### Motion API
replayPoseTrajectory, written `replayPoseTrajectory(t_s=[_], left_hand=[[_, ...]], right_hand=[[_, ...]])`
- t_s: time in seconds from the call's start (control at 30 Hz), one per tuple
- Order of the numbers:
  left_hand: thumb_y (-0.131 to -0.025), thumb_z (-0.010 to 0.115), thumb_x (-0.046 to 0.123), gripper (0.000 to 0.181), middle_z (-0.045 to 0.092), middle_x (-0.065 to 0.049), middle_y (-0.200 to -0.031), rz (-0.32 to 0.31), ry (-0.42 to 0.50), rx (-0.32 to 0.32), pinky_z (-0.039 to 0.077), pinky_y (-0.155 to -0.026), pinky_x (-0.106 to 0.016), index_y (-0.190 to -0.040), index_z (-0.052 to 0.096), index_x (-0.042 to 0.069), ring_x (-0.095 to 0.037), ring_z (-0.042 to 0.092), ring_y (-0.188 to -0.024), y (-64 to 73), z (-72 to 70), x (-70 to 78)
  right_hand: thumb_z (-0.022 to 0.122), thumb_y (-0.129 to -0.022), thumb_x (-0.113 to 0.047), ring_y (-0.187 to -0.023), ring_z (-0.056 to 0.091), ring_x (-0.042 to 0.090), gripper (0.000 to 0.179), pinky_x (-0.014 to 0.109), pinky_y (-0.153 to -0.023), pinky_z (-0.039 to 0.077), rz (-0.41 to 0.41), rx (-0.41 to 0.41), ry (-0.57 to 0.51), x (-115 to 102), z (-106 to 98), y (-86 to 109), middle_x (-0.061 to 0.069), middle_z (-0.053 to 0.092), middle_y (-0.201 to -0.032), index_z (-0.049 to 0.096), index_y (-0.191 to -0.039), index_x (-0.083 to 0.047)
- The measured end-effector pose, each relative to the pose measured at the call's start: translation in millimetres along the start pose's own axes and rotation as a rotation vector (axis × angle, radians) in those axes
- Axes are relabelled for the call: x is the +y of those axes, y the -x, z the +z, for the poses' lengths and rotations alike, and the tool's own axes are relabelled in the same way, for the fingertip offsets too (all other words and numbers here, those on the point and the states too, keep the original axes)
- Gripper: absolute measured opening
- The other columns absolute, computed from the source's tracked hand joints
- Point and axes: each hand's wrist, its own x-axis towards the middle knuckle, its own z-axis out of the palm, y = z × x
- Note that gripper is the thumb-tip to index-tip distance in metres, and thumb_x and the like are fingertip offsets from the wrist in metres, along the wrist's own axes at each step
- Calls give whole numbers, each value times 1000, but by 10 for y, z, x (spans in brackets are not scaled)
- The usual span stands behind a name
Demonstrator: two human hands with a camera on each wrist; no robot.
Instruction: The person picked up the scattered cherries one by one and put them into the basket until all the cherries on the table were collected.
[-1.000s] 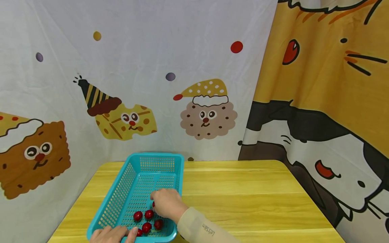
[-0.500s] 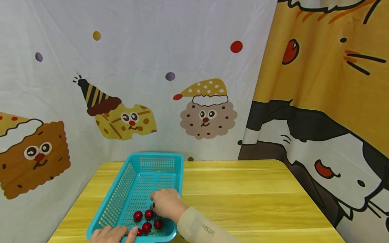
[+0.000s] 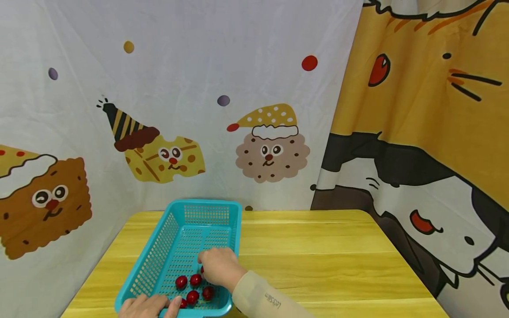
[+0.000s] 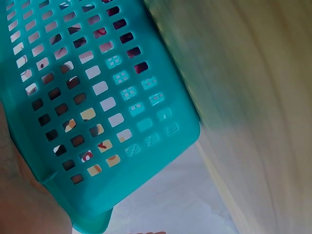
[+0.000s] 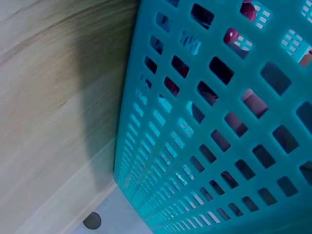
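Note:
A turquoise plastic basket [image 3: 237, 229] with slotted walls stands on the table's left part. Several dark red cherries [image 3: 192, 297] lie near its front end. My left hand [image 3: 145, 306] grips the front rim at the left corner, its thumb beside a partly covered cherry [image 3: 183, 304]. My right hand [image 3: 221, 266] reaches over the right wall into the basket, fingers curled downward. A sliver of a cherry [image 3: 202, 269] shows at those fingers, which seem to pinch it; the fingertips are hidden. Through the slots in the right wrist view, red cherries [image 5: 231, 35] are partly seen.
The yellow wood-grain table [image 3: 310, 260] extends to the right of the basket. Behind it hangs a white cloth [image 3: 179, 66] with cartoon prints, and an orange and black patterned curtain [image 3: 417, 101] hangs at the right.

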Motion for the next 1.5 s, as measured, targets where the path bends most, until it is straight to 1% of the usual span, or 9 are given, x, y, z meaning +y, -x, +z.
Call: replayPoseTrajectory(t_s=[0.8, 0.9, 1.0, 1.1, 1.17, 1.2, 1.3, 1.4, 1.5], left_hand=[[-79, 88, 36, 51, 21, 27, -59, 16, 2, -16, 21, -61, -25, -60, 41, 45, 7, 18, -57, -6, 35, -17], [-79, 87, 36, 51, 21, 27, -59, 13, 4, -15, 22, -61, -25, -60, 41, 44, 7, 18, -57, -13, 46, -15], [-80, 87, 35, 54, 20, 26, -58, 6, -1, -26, 21, -61, -25, -59, 38, 43, 6, 17, -56, -9, 41, -9], [-81, 86, 37, 55, 20, 26, -58, -1, -19, -55, 21, -61, -25, -58, 37, 43, 5, 17, -56, -4, 26, -9], [-81, 87, 38, 55, 20, 26, -57, -6, -25, -77, 21, -60, -25, -58, 37, 43, 5, 19, -55, -9, 19, -17], [-81, 87, 38, 54, 21, 26, -57, -7, -25, -83, 22, -61, -25, -59, 38, 43, 5, 19, -56, -13, 19, -26], [-81, 86, 38, 57, 19, 25, -57, 17, 4, -67, 18, -58, -24, -58, 34, 42, 4, 17, -54, -25, 51, -67], [-86, 81, 41, 59, 16, 22, -57, 89, 62, 32, 11, -56, -20, -57, 29, 39, 5, 11, -54, -17, 127, -131], [-90, 75, 46, 60, 17, 19, -53, 154, 85, 113, 7, -54, -19, -55, 28, 35, 5, 8, -53, 31, 186, -201]], right_hand=[[86, -89, -42, -95, 72, 6, 33, 32, -87, 60, -5, -11, 49, 7, 3, 19, -16, 79, -107, 75, -121, -41], [83, -92, -46, -100, 73, 5, 33, 31, -86, 60, -14, 30, 1, 28, -2, 29, -18, 78, -112, 75, -123, -41], [78, -97, -44, -101, 72, 0, 31, 25, -83, 58, -77, 109, -200, 98, -25, 74, -18, 78, -117, 75, -127, -35], [72, -103, -36, -99, 70, -2, 28, 19, -82, 55, -177, 208, -461, 235, -85, 164, -12, 78, -123, 74, -130, -26], [69, -106, -32, -103, 71, 3, 29, 20, -85, 55, -215, 276, -562, 357, -142, 250, -7, 77, -129, 72, -133, -21], [68, -106, -31, -108, 71, 6, 31, 23, -90, 56, -217, 313, -575, 431, -171, 298, -5, 75, -132, 71, -135, -20], [70, -105, -32, -126, 69, 17, 38, 35, -105, 57, -170, 420, -508, 731, -229, 470, -3, 72, -140, 68, -140, -19], [74, -102, -32, -135, 65, 25, 45, 47, -113, 53, -79, 477, -442, 1133, -238, 687, 0, 69, -144, 65, -143, -15], [79, -98, -35, -136, 63, 31, 53, 54, -112, 52, 43, 495, -380, 1595, -216, 966, 5, 68, -145, 64, -144, -13]])
